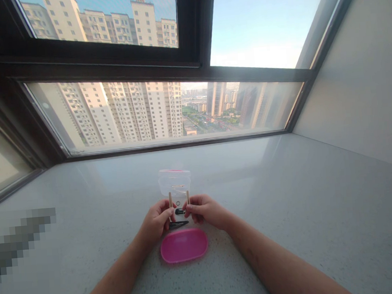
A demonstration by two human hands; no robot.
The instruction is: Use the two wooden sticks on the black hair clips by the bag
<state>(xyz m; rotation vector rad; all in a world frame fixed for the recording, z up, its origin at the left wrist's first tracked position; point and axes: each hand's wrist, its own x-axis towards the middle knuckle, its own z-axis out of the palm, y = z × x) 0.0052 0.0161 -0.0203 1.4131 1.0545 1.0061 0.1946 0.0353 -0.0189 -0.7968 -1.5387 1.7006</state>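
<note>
My left hand (157,220) pinches a slim light-wood piece (170,199) that stands upright between thumb and fingers. A matching upright wooden piece (187,196) is pinched in my right hand (204,209). Both look like clothespins or halves of them; the fingers cover their lower parts. Between the hands lie a small ring (178,203) and a small black object (179,211), close to my right fingertips. A long black hair clip (179,224) rests just below, near my left fingers. Nearest to me is a shallow pink oval tray (184,246).
Behind my hands lies a clear zip bag (174,178) with a pink seal line, a thin gold-coloured item (178,185) on or in it. The pale speckled sill (291,230) meets a dark-framed window (182,144) ahead and a white wall (358,93) at right.
</note>
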